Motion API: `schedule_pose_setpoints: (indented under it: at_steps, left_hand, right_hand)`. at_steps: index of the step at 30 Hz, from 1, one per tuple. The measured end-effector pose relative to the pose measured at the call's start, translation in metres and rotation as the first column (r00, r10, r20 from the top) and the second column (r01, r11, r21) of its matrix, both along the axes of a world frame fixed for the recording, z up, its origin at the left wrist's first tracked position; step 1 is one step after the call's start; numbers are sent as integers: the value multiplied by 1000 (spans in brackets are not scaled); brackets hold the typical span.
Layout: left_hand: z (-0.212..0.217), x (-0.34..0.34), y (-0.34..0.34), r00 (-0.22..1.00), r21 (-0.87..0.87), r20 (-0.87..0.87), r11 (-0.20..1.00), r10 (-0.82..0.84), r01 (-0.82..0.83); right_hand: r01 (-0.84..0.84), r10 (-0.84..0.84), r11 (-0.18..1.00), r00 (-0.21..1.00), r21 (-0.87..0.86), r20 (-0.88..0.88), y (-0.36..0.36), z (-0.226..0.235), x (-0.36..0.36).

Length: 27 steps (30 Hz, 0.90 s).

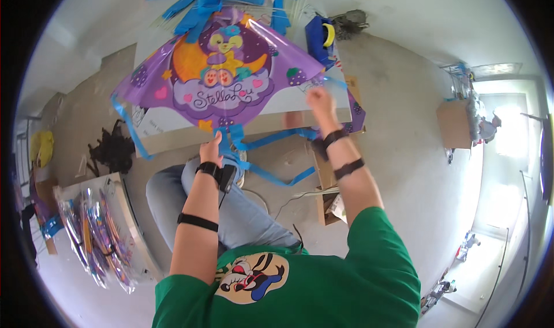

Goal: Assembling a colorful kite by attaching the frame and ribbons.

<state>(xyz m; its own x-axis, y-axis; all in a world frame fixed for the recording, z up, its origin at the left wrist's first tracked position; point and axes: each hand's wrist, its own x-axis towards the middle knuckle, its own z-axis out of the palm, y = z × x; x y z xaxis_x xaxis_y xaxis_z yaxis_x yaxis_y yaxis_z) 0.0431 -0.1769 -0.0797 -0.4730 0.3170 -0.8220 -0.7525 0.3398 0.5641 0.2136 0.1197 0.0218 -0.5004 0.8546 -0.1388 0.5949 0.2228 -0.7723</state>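
Observation:
A purple kite (225, 68) printed with a cartoon animal, a moon and a cloud lies face up across the white-topped table (283, 111). Blue ribbon tails (277, 138) hang from its lower edge and left tip. My left hand (211, 150) is closed at the kite's bottom edge, thumb up, pinching the blue ribbon there. Just below the kite's right tip, my right hand (321, 105) hovers as a fist over the table's right side. Whatever its fingers hold, if anything, is too small to tell.
Blue ribbon strips (202, 7) and thin clear rods lie at the table's far end. A blue tape dispenser (320, 39) stands far right. Wrapped kites (101, 235) rest on a board at lower left. An open cardboard box (329, 207) sits beside my legs.

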Motion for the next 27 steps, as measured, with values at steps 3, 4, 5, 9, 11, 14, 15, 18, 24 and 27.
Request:
schedule_pose_setpoints:
  at_steps: [3,4,5,9,11,14,15,18,24,27]
  left_hand:
    - [14,15,19,996,-38,42,996,77,-75]
    - [11,14,16,995,-35,32,995,98,-97]
    - [9,12,14,993,-30,20,992,120,-120]
    - [7,20,27,994,-9,26,995,102,-102]
    - [8,18,26,992,-4,4,992,128,-128]
    - [4,11,11,989,-23,-8,988,151,-151]
    - [4,11,13,990,-23,8,990,138,-138]
    - [6,14,15,989,-18,0,989,149,-149]
    - [4,15,20,991,-34,35,992,125,-124]
    - [8,13,18,992,-22,42,993,118,-117]
  right_hand:
    - [149,-196,925,975,350,104,107,21,21]
    - [146,-192,925,976,350,100,124,19,19]
    - [105,-161,925,979,364,127,139,17,16]
    - [135,-185,944,972,302,146,197,3,16]
    - [130,-173,969,964,211,202,199,2,2]
    - [230,-223,971,970,-69,95,172,5,-23]
    - [306,-328,920,943,-245,-54,171,6,-23]
    - [338,-391,880,914,-333,-106,171,11,-22]
    - [321,-639,679,701,-661,-316,180,11,-15]
    - [358,-653,694,679,-625,-336,174,10,-18]
